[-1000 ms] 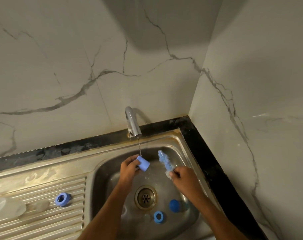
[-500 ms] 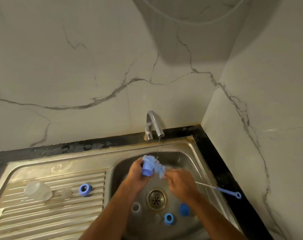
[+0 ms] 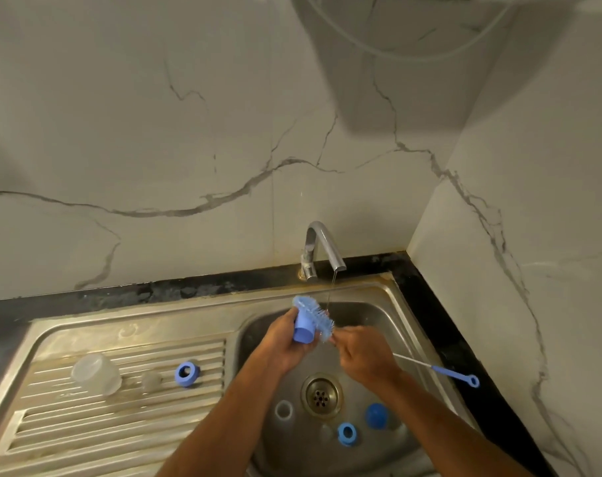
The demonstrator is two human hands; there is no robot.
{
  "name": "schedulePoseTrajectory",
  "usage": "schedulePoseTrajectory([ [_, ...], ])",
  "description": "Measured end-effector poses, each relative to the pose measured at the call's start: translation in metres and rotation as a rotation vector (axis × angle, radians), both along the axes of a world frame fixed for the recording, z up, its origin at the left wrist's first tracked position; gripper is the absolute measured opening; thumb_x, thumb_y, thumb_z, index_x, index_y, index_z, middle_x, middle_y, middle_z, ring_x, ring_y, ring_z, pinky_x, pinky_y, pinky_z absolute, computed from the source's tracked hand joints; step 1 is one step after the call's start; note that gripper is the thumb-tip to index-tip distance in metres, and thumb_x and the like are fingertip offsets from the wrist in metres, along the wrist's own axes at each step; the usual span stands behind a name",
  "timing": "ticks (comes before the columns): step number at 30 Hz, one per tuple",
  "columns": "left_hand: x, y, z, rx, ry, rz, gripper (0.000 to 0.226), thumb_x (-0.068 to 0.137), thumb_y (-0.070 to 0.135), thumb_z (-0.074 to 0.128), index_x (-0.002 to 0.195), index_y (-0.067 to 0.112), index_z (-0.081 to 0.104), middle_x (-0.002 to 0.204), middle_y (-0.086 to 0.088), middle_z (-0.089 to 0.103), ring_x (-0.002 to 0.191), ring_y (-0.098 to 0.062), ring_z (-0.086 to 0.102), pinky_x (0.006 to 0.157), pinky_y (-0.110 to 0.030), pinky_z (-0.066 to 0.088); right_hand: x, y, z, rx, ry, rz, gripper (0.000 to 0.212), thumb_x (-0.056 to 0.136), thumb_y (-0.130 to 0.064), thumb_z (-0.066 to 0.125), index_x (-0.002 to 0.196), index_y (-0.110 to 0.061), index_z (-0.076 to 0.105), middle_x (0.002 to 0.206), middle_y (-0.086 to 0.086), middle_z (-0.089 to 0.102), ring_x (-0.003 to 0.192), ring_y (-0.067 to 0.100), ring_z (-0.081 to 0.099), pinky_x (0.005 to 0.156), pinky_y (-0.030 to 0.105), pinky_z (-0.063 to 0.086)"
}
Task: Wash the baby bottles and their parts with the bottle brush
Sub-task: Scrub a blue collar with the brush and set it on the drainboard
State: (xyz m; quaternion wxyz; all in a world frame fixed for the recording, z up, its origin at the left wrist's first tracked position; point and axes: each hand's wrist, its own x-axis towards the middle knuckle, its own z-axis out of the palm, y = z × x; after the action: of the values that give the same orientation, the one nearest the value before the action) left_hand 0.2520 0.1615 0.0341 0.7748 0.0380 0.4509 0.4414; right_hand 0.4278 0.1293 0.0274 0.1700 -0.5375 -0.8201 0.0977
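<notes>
**Scrubbing the blue cap under a thin stream**

I hold the blue cap (image 3: 303, 329) over the sink (image 3: 378, 318) in my left hand (image 3: 281, 342), fingers curled round it; my right hand (image 3: 363, 356) pinches the bottle brush (image 3: 315, 313) close behind its bristles, fingers clamped on the wire, the handle loop sticking out to the right over the sink's edge; the bristle head lies across the cap's top, just beside the water falling from the tap (image 3: 322, 249).

What could go wrong, as I judge it: the cap is wet and likely slick, so a hard stroke may pop it out of my grip into the basin; the long handle swings wide and could knock the wall or flick water onto the bench.

Below my hands, near the drain (image 3: 322, 395), lie a clear ring (image 3: 284, 410), a blue ring (image 3: 346, 433) and a blue dome cap (image 3: 377, 415); a dropped piece would land among them. On the drainboard (image 3: 120, 438) to the left sit a clear cover (image 3: 96, 373), a small clear part (image 3: 151, 380) and another blue ring (image 3: 186, 373), well apart from my work; nothing stands between brush and cap.
</notes>
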Motion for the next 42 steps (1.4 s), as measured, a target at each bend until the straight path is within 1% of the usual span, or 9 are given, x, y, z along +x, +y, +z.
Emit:
schedulePoseTrajectory([
  [3, -0.003, 0.011, -0.004, 0.027, 0.041, 0.017, 0.042, 0.109, 0.026, 0.040, 0.138, -0.002, 0.050, 0.109, -0.020, 0.069, 0.097, -0.032, 0.068, 0.080, -0.044, 0.056, -0.003, 0.000, 0.003, 0.022, -0.027, 0.033, 0.014, 0.090, -0.019, 0.057, 0.083, -0.024, 0.069, 0.064, -0.010, 0.062, 0.052, 0.006, 0.054, 0.051, 0.016, 0.044],
  [6, -0.004, 0.012, 0.002, -0.038, -0.026, 0.015, 0.062, 0.103, 0.055, 0.041, 0.126, -0.001, 0.055, 0.122, -0.029, 0.065, 0.112, -0.041, 0.064, 0.093, -0.053, 0.053, 0.000, 0.005, 0.004, 0.003, 0.060, -0.080, 0.016, 0.095, -0.025, 0.057, 0.084, -0.024, 0.068, 0.068, -0.012, 0.061, 0.055, 0.003, 0.055, 0.053, 0.013, 0.043],
  [12, 0.007, 0.017, 0.020, -0.254, 0.025, -0.218, 0.042, 0.106, 0.030, 0.047, 0.133, -0.001, 0.051, 0.123, -0.022, 0.062, 0.111, -0.032, 0.060, 0.104, -0.043, 0.046, -0.009, -0.012, -0.003, -0.045, 0.090, 0.025, 0.025, 0.099, -0.031, 0.048, 0.087, -0.024, 0.069, 0.072, -0.011, 0.064, 0.060, 0.003, 0.057, 0.059, 0.014, 0.047],
  [13, 0.005, 0.019, 0.013, -0.243, -0.245, -0.190, 0.044, 0.106, 0.032, 0.048, 0.134, -0.002, 0.050, 0.113, -0.024, 0.064, 0.103, -0.033, 0.062, 0.095, -0.044, 0.052, -0.005, -0.008, -0.004, -0.050, 0.094, -0.026, 0.024, 0.099, -0.031, 0.049, 0.087, -0.024, 0.069, 0.073, -0.011, 0.065, 0.060, 0.004, 0.058, 0.059, 0.016, 0.048],
  [17, 0.001, 0.014, 0.008, 0.224, -0.119, -0.060, 0.054, 0.092, 0.039, 0.066, 0.128, 0.000, 0.056, 0.103, -0.021, 0.073, 0.097, -0.033, 0.069, 0.087, -0.045, 0.056, -0.003, -0.009, -0.008, -0.065, 0.051, 0.000, 0.022, 0.099, -0.028, 0.050, 0.089, -0.024, 0.069, 0.074, -0.012, 0.065, 0.063, 0.005, 0.060, 0.062, 0.019, 0.052],
  [20, 0.003, 0.006, 0.009, -0.020, -0.079, -0.026, 0.051, 0.099, 0.040, 0.056, 0.128, -0.002, 0.054, 0.106, -0.026, 0.068, 0.099, -0.038, 0.066, 0.086, -0.050, 0.053, -0.003, -0.012, -0.014, -0.041, 0.067, 0.015, 0.030, 0.097, -0.035, 0.043, 0.090, -0.026, 0.070, 0.076, -0.011, 0.068, 0.064, 0.005, 0.061, 0.064, 0.019, 0.053],
  [31, 0.008, -0.002, 0.012, -0.085, -0.068, -0.013, 0.044, 0.107, 0.022, 0.042, 0.145, -0.001, 0.043, 0.117, -0.025, 0.063, 0.124, -0.035, 0.057, 0.103, -0.043, 0.046, 0.001, -0.005, -0.005, -0.061, 0.030, 0.076, 0.035, 0.097, -0.035, 0.038, 0.091, -0.020, 0.069, 0.075, -0.011, 0.064, 0.060, 0.002, 0.057, 0.060, 0.013, 0.048],
  [35, 0.002, 0.005, 0.001, -0.120, -0.069, 0.007, 0.050, 0.104, 0.036, 0.051, 0.130, -0.006, 0.049, 0.107, -0.030, 0.064, 0.097, -0.039, 0.064, 0.069, -0.046, 0.062, 0.008, -0.001, -0.001, -0.045, 0.068, -0.032, 0.026, 0.099, -0.032, 0.048, 0.088, -0.021, 0.068, 0.073, -0.011, 0.063, 0.060, 0.003, 0.057, 0.057, 0.012, 0.045],
  [42, 0.005, 0.010, 0.006, -0.053, -0.104, -0.017, 0.044, 0.103, 0.034, 0.051, 0.129, -0.002, 0.056, 0.115, -0.029, 0.067, 0.109, -0.039, 0.065, 0.090, -0.051, 0.054, -0.001, -0.008, -0.005, -0.034, 0.099, 0.041, 0.024, 0.100, -0.027, 0.049, 0.084, -0.021, 0.067, 0.069, -0.009, 0.063, 0.056, 0.001, 0.051, 0.057, 0.013, 0.045],
])
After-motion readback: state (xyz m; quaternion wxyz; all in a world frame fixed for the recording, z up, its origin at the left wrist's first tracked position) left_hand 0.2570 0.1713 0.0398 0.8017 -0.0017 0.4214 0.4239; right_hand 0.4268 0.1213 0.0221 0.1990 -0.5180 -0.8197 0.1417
